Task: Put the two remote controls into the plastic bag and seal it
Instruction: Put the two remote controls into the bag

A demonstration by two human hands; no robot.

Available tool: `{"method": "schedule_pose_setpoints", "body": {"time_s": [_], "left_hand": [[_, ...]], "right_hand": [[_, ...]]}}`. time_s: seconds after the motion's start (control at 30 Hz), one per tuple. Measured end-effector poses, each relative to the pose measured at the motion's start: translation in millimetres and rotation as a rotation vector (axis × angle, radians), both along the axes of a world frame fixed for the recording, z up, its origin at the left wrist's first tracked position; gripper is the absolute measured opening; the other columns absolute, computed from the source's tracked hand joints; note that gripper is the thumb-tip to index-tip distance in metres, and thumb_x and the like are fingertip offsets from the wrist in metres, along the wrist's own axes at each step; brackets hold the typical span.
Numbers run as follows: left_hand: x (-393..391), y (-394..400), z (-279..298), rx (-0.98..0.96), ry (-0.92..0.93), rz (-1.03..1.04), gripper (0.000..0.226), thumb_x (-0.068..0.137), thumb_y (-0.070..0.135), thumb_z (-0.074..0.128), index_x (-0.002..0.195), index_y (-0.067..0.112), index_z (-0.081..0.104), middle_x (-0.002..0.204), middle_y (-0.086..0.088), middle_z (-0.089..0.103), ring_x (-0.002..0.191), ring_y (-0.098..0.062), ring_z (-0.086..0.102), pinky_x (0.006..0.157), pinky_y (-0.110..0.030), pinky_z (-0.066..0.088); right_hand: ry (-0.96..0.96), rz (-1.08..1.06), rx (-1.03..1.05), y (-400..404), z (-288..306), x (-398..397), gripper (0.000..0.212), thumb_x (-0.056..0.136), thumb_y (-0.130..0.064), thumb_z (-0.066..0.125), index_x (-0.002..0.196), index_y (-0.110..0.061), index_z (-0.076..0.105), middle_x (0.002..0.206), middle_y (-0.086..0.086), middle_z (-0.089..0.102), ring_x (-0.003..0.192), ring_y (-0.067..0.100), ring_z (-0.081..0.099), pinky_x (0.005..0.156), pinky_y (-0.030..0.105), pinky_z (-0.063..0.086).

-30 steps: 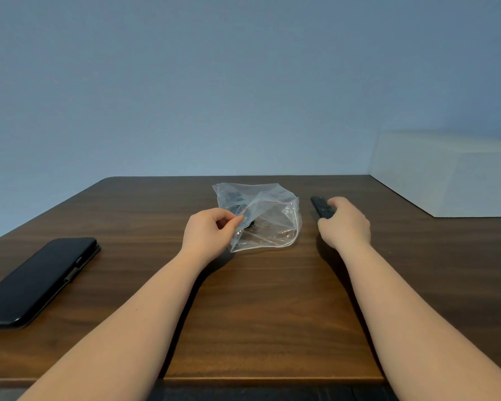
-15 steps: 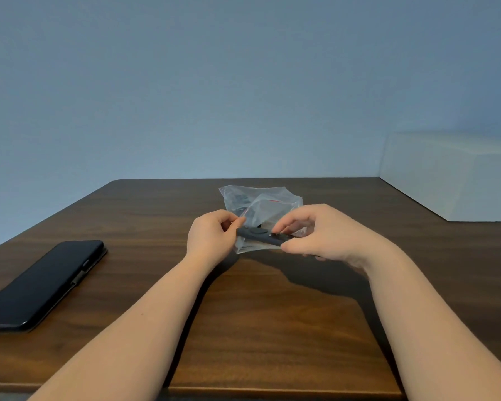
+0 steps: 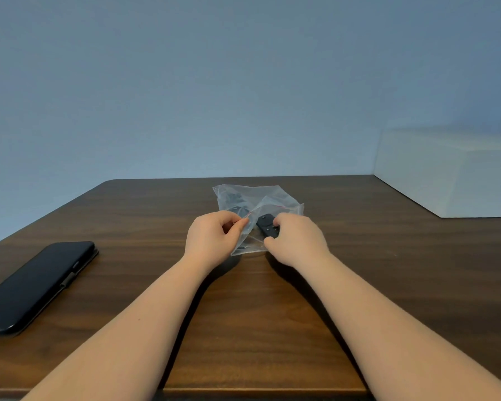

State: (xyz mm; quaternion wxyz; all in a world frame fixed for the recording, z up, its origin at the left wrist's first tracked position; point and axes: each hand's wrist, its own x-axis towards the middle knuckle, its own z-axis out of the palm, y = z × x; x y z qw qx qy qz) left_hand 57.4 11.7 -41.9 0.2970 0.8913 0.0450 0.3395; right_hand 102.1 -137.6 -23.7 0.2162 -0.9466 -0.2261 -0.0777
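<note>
Left hand (image 3: 214, 238) pinching open the bag (image 3: 258, 204) at its mouth on the table (image 3: 272, 314). Right hand (image 3: 295, 241) gripping a remote (image 3: 266, 225), near end hidden by fingers, far end at the mouth. Dark shape (image 3: 233, 198) deeper inside, blurred by plastic.

I am seeing open table (image 3: 272, 328) surface between and in front of both forearms. A black phone (image 3: 38, 285) is lying near the left edge, blocking a low sweep on that side. A white box (image 3: 451, 175) is occupying the far right corner. The plastic bag (image 3: 258, 204) is sitting mid-table, with bare wood lying behind it.
</note>
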Motion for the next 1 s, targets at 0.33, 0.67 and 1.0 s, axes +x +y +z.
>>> {"method": "schedule_pose_setpoints", "body": {"time_s": [0.33,0.67,1.0], "left_hand": [[1.1,5.2,-1.9,-0.047,-0.002,0.030,0.020,0.085,0.033,0.061,0.071,0.022,0.069,0.053,0.008,0.059,0.060,-0.014,0.058,0.060,-0.029,0.047],[1.7,6.3,-2.1,-0.056,0.017,0.021,0.021,0.085,0.034,0.060,0.069,0.022,0.067,0.052,0.010,0.055,0.056,-0.008,0.052,0.057,-0.026,0.042],[-1.4,4.4,0.4,-0.073,0.045,0.025,0.020,0.085,0.033,0.060,0.070,0.023,0.067,0.051,0.009,0.055,0.058,-0.013,0.055,0.064,-0.033,0.048]], "right_hand": [[0.268,0.140,-0.083,-27.2,18.3,1.4,0.074,0.078,-0.052,0.067,0.140,-0.022,0.042,0.145,-0.001,0.047,0.128,0.022,0.048,0.101,0.036,0.041],[0.269,0.114,-0.111,-35.0,16.4,11.8,0.068,0.074,-0.034,0.077,0.135,-0.025,0.048,0.139,0.003,0.053,0.124,0.024,0.052,0.101,0.038,0.045],[0.053,0.029,-0.014,-18.9,-1.2,21.5,0.033,0.084,-0.044,0.064,0.066,-0.018,0.053,0.066,-0.002,0.055,0.071,0.020,0.057,0.063,0.032,0.047]]}}
